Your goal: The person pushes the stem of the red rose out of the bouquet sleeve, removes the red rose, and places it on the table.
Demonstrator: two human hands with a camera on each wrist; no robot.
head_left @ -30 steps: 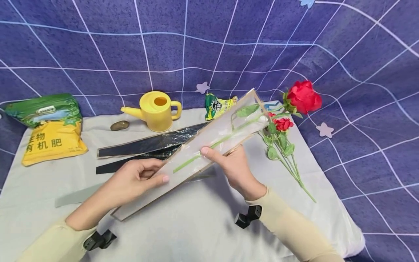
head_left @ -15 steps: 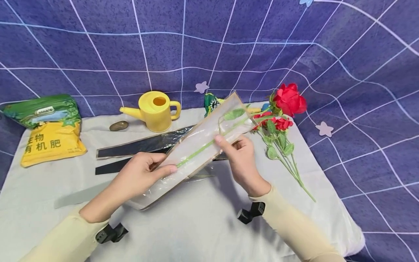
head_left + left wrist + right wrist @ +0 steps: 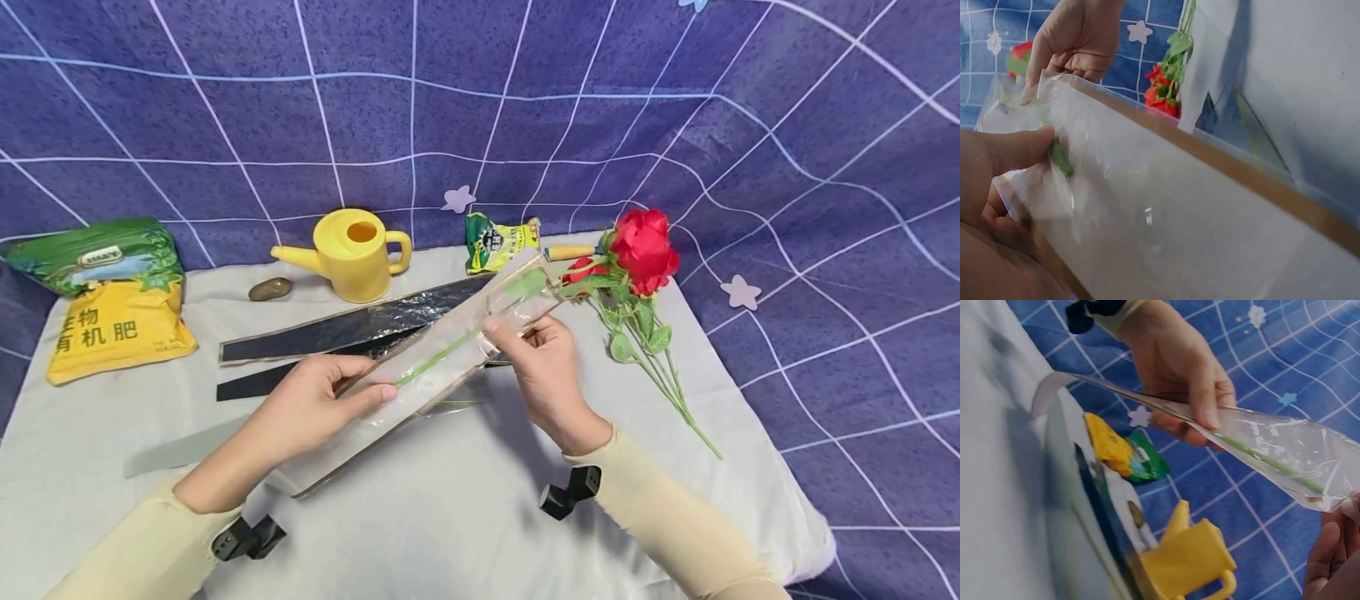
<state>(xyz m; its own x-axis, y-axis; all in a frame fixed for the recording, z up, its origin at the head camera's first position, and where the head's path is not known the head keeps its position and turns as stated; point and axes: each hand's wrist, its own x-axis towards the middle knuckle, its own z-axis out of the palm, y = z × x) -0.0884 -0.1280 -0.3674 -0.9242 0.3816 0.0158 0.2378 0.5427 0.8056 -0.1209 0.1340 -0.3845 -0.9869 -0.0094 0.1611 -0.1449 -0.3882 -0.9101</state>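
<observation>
A white-and-clear plastic flower sleeve [image 3: 450, 358] with gold edging lies slanted between both hands in the head view. Inside it runs the green stem [image 3: 438, 357] of a red rose [image 3: 645, 250], whose bloom sticks out past the upper right end. My left hand [image 3: 318, 408] pinches the sleeve near the stem's lower end, thumb on top. My right hand [image 3: 547, 375] grips it higher up, its thumb pressing over the stem. In the left wrist view, the stem's cut tip [image 3: 1062, 161] shows through the plastic under the left thumb.
Dark sleeves [image 3: 345, 329] lie behind the hands. A yellow watering can [image 3: 356, 254], a stone [image 3: 270, 289], a fertilizer bag [image 3: 123, 321] and a small green-yellow packet [image 3: 498, 243] stand along the back. More red flowers with green stems [image 3: 667, 375] lie at right.
The rose bloom has come left and lower, towards the sleeve's end. My left hand has shifted slightly right; the right hand's thumb sits farther up the sleeve. The sleeve's upper end has dipped.
</observation>
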